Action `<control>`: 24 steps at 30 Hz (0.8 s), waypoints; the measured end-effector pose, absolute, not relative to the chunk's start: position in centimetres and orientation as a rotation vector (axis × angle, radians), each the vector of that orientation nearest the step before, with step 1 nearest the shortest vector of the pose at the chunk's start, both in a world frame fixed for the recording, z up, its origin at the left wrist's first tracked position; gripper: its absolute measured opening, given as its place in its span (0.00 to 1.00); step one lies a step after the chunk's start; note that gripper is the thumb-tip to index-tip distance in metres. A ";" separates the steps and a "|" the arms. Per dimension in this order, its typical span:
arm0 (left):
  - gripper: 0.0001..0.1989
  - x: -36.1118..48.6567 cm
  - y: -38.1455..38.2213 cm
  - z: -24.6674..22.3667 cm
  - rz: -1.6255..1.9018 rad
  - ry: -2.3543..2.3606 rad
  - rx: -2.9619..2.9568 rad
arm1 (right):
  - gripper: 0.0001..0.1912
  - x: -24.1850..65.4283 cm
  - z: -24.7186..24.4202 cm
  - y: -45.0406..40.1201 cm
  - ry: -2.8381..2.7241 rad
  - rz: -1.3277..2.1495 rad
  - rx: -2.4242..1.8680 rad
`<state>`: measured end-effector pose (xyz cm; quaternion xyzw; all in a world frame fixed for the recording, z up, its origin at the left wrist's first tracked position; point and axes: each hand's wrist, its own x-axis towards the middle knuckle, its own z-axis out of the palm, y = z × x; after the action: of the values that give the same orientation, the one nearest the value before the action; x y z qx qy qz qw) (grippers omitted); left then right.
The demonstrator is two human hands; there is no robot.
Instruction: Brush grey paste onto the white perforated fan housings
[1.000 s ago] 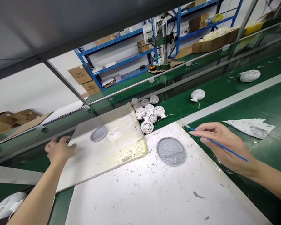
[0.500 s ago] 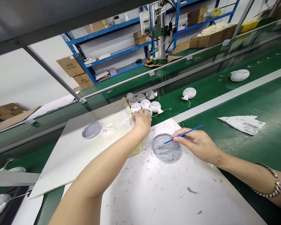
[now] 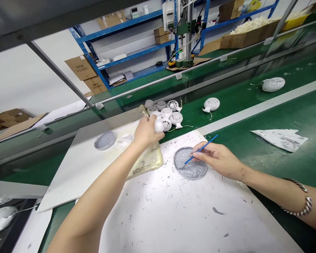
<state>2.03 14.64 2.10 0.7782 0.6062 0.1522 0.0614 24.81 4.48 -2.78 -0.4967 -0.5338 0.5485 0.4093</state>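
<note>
My left hand [image 3: 146, 130] is closed around a white round plastic housing [image 3: 158, 125], in front of a cluster of similar housings [image 3: 176, 118] with slotted tops. Pinched in my right hand [image 3: 213, 156] is a thin blue stick [image 3: 204, 146]. Its lower end meets the grey paste in a shallow round dish [image 3: 190, 172]; the tip's shape is hard to make out. Grey specks mark the white board [image 3: 158, 214] beneath the dish. A yellowish stained pad [image 3: 144, 163] lies under my left hand, partly hidden by it.
A second dish of grey paste [image 3: 104, 140] sits on the left board beside a crumpled white cloth [image 3: 124, 141]. Separate housings [image 3: 212, 104] lie on the green conveyor belt [image 3: 234, 121]. A smeared white bag [image 3: 281, 138] is at right. A metal rail runs behind.
My left hand has drawn back leftward from the cluster with a white housing in it. My right hand has stayed at the dish, the blue stick now steeper.
</note>
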 end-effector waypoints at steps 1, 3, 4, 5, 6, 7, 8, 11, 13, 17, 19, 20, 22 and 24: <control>0.31 1.0 14.5 2.4 0.559 1.825 2.266 | 0.21 24.8 -2.7 4.6 -1.274 1.421 -1.249; 0.28 -1.0 13.8 3.0 0.876 1.679 1.884 | 0.22 24.8 -2.7 4.9 -1.197 1.440 -1.258; 0.26 -1.8 13.2 3.1 1.059 1.535 1.590 | 0.22 24.9 -2.7 5.0 -1.174 1.441 -1.262; 0.24 -2.4 12.4 3.2 1.216 1.359 1.265 | 0.22 25.0 -2.8 5.1 -1.140 1.446 -1.263; 0.23 -2.8 11.6 3.2 1.324 1.184 0.960 | 0.22 25.2 -2.9 5.2 -1.100 1.453 -1.261; 0.23 -3.0 10.6 3.1 1.380 1.047 0.724 | 0.22 25.3 -3.1 5.3 -1.057 1.461 -1.257; 0.23 -3.0 9.7 3.0 1.399 0.968 0.588 | 0.22 25.5 -3.2 5.3 -1.013 1.469 -1.252; 0.25 -2.6 7.2 2.0 1.349 0.889 0.527 | 0.20 25.9 -3.7 5.4 -0.896 1.497 -1.236; 0.30 -2.1 5.9 1.2 1.258 0.894 0.634 | 0.17 26.2 -3.8 5.4 -0.836 1.516 -1.228; 0.43 -1.0 4.0 0.1 1.146 1.051 0.983 | 0.14 27.0 -4.1 5.4 -0.763 1.525 -1.228; 0.43 -0.5 3.2 -0.2 1.120 1.080 1.106 | 0.14 27.4 -4.3 5.3 -0.758 1.511 -1.230; 0.41 -0.3 2.9 -0.3 1.097 1.057 1.128 | 0.14 27.6 -4.4 5.3 -0.763 1.499 -1.232; 0.37 0.0 2.3 -0.3 1.032 0.972 1.110 | 0.13 27.9 -4.5 5.3 -0.780 1.469 -1.233; 0.34 0.2 1.9 -0.1 0.993 0.899 1.045 | 0.12 28.1 -4.6 5.2 -0.789 1.449 -1.230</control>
<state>0.16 1.92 -0.10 0.4619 0.3974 0.4390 0.6602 28.09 5.22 -4.56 -0.5122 -0.3285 0.6033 0.5155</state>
